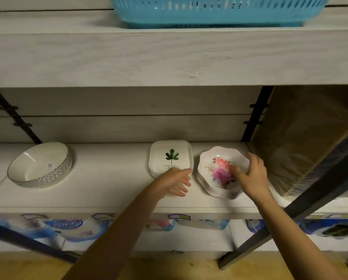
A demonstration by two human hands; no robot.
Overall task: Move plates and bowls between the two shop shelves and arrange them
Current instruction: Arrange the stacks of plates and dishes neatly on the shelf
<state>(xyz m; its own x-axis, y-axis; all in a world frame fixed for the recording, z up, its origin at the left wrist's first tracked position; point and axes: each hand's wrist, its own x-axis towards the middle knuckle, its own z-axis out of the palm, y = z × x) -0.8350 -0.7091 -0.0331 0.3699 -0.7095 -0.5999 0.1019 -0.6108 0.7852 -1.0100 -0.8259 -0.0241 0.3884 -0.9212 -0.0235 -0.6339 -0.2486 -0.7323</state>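
On the middle shelf (pixel 108 188) stands a stack of scalloped flower plates (pixel 215 174). My right hand (pixel 250 176) grips the top plate's right rim, thumb inside on the flower print. To the left is a stack of square white plates with a green leaf (pixel 170 156). My left hand (pixel 178 181) lies at that stack's front edge, fingers relaxed and pointing right, holding nothing. A round white bowl (pixel 40 165) with a dotted side stands alone at the left of the shelf.
A turquoise plastic basket (pixel 215 13) sits on the shelf above. Black shelf brackets (pixel 254 116) run down the back wall. A dark slanted frame bar (pixel 302 199) crosses at right. Packaged goods (pixel 68 229) fill the lower shelf.
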